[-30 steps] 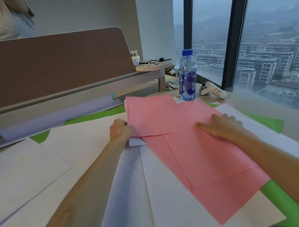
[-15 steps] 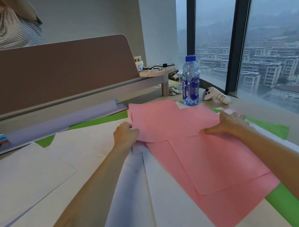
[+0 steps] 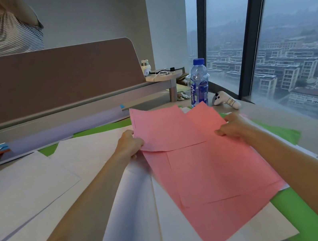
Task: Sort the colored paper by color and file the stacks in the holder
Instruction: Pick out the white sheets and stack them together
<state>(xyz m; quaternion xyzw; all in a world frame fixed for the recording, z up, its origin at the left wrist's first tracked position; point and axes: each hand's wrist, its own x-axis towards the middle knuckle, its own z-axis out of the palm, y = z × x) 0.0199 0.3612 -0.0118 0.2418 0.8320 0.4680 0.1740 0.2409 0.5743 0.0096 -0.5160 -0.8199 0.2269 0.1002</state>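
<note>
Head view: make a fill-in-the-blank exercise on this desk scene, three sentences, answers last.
1. The top sheets held by the left hand and the right hand are ____ in colour.
2. The water bottle has a ____ cap.
3. The white controller lies to the person's ____ of the bottle.
Missing words: pink; blue; right.

I note a blue-capped water bottle (image 3: pixel 199 84) upright near the window (image 3: pixel 291 39), a white controller (image 3: pixel 227 102) lying just right of it, a brown desk divider (image 3: pixel 48 82), and a person in a striped shirt (image 3: pixel 7 34) behind that.
</note>
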